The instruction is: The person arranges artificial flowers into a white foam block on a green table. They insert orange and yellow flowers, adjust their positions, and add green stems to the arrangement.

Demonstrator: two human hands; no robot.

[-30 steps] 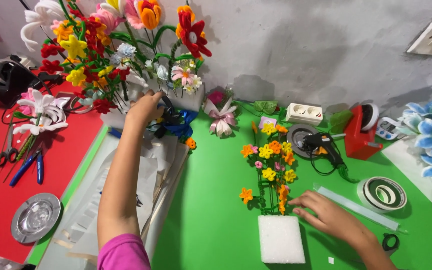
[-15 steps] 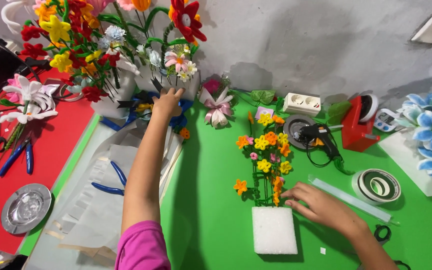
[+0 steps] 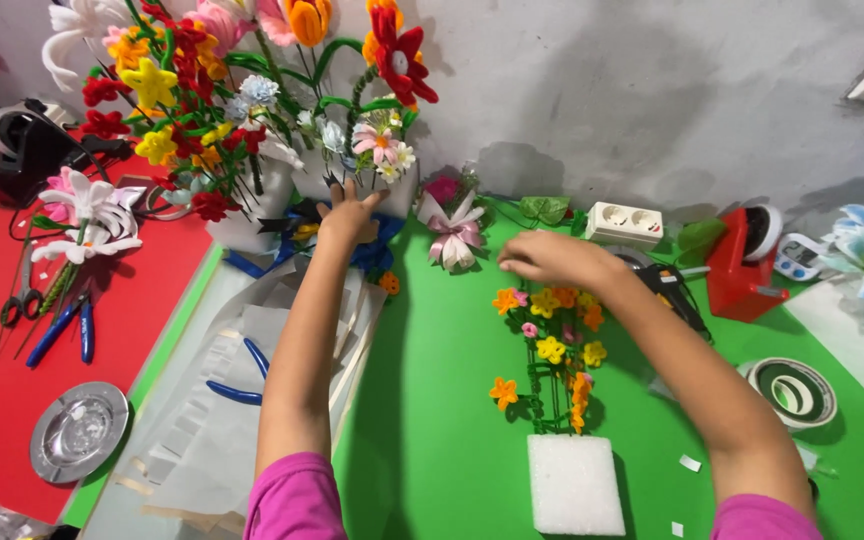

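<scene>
The left hand (image 3: 349,215) reaches far out to the big bunch of craft flowers (image 3: 242,90) at the back of the counter (image 3: 432,450). Its fingers are spread and touch the white pot (image 3: 352,175) under the flowers. It holds nothing I can see. The right hand (image 3: 542,258) hovers over the top of a small flower stem bunch (image 3: 552,345) with yellow, orange and pink blooms. Its fingers are curled in, and I cannot tell if they pinch anything. The small bunch stands in a white foam block (image 3: 574,485) on the green part. Blue pliers (image 3: 237,375) lie beside the left arm.
</scene>
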